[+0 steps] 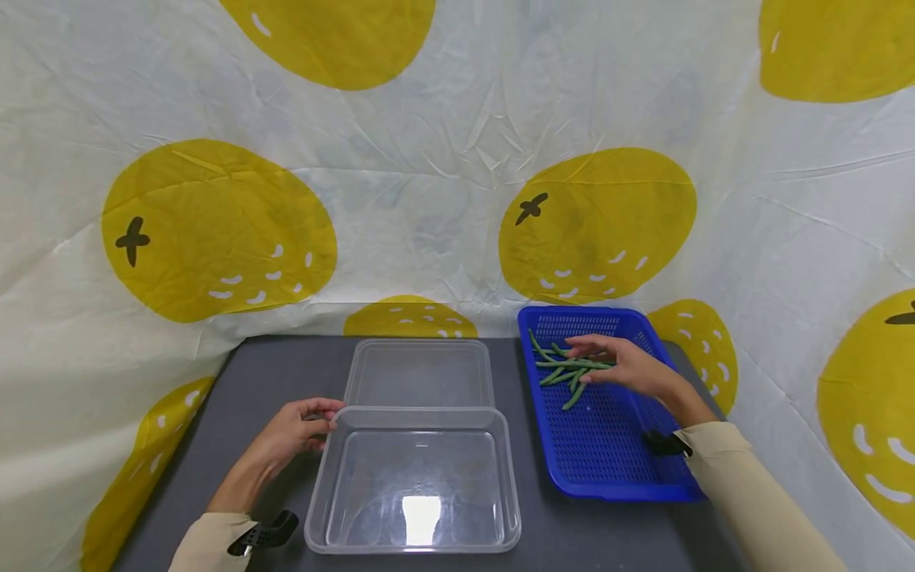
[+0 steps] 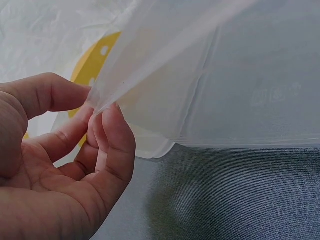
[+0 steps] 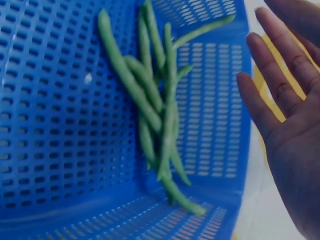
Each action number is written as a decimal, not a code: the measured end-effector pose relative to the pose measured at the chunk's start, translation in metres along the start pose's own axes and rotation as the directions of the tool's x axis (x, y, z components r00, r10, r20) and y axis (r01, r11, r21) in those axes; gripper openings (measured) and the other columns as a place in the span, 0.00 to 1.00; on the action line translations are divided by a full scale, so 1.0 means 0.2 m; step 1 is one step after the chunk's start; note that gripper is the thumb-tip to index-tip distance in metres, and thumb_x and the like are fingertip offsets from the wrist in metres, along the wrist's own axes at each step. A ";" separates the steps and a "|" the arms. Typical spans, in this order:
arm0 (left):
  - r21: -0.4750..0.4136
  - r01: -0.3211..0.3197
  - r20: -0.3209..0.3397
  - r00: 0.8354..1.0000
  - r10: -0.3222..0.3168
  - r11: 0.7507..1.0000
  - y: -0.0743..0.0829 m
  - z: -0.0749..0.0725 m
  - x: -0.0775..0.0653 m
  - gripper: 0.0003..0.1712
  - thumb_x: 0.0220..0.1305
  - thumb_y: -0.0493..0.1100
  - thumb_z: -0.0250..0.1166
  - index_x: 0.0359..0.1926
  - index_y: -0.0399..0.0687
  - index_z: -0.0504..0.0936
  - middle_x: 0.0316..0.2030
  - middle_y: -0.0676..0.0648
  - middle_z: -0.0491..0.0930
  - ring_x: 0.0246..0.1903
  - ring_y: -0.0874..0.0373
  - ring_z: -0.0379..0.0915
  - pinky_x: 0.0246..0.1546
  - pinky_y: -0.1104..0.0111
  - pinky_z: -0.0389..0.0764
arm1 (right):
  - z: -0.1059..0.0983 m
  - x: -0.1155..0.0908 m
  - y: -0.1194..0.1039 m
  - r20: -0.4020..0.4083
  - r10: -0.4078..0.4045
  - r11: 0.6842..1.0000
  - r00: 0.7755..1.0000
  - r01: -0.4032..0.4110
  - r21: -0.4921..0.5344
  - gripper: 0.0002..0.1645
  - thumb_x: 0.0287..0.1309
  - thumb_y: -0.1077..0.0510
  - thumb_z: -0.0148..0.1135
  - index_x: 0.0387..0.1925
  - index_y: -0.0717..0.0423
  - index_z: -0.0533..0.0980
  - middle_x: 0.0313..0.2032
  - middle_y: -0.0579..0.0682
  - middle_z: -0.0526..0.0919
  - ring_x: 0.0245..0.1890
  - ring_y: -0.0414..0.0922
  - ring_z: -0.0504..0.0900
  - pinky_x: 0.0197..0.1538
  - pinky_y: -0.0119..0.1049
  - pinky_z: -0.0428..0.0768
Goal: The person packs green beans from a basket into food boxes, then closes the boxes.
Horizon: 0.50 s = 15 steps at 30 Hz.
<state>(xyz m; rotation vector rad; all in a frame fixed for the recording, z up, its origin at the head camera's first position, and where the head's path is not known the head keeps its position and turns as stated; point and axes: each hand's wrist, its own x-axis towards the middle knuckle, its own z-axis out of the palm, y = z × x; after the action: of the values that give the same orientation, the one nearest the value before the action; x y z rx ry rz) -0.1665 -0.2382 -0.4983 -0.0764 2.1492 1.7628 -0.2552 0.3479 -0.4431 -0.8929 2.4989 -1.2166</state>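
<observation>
My left hand pinches the far left corner of a clear plastic container, thumb on one side and fingertips on the other, as the left wrist view shows. Nothing lies inside the container. Over on the right, a blue perforated basket holds several green beans, heaped loosely toward its far end. Above them hovers my right hand, its fingers spread and, in the right wrist view, apart from the beans. No bean shows in that hand.
Behind the container lies a clear flat lid, partly under or against its far rim. A dark grey table carries everything. White cloth with yellow fruit prints hangs close behind the table and along both sides.
</observation>
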 end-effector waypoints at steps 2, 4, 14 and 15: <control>-0.002 0.002 -0.001 1.000 -0.002 1.000 0.00 0.00 0.00 0.24 0.67 0.32 0.61 0.63 0.30 0.75 0.45 0.42 0.76 0.39 0.57 0.75 0.33 0.63 0.81 | 0.00 0.01 0.03 -0.009 0.009 1.000 1.000 -0.009 -0.002 0.38 0.60 0.65 0.70 0.70 0.52 0.70 0.56 0.54 0.83 0.57 0.44 0.80 0.59 0.28 0.75; -0.001 0.003 -0.001 1.000 -0.003 1.000 0.00 0.00 0.00 0.24 0.67 0.32 0.61 0.63 0.30 0.75 0.45 0.42 0.76 0.39 0.57 0.75 0.33 0.63 0.81 | 0.00 0.01 0.06 -0.017 0.009 1.000 1.000 -0.009 -0.001 0.37 0.59 0.66 0.71 0.70 0.54 0.70 0.56 0.55 0.83 0.56 0.44 0.80 0.58 0.29 0.75; -0.003 0.003 0.004 1.000 -0.003 1.000 -0.02 -0.01 0.01 0.25 0.67 0.32 0.62 0.63 0.30 0.75 0.45 0.42 0.76 0.39 0.56 0.75 0.33 0.63 0.81 | 0.02 0.03 0.21 -0.009 0.059 0.998 0.998 -0.059 0.005 0.32 0.60 0.70 0.68 0.66 0.68 0.71 0.54 0.71 0.80 0.55 0.61 0.81 0.55 0.42 0.81; -0.005 0.002 0.008 1.000 -0.002 1.000 -0.02 -0.01 0.01 0.25 0.67 0.33 0.62 0.63 0.30 0.75 0.45 0.42 0.76 0.39 0.56 0.75 0.33 0.62 0.81 | 0.02 0.03 0.22 -0.007 0.071 0.997 0.997 -0.071 0.007 0.33 0.60 0.70 0.67 0.66 0.69 0.71 0.54 0.71 0.80 0.55 0.63 0.80 0.55 0.43 0.81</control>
<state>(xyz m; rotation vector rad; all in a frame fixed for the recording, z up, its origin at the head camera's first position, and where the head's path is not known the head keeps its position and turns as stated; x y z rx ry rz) -0.1683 -0.2406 -0.5025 -0.0726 2.1388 1.7645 -0.2760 0.3622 -0.4794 -0.7917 2.5080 -1.2072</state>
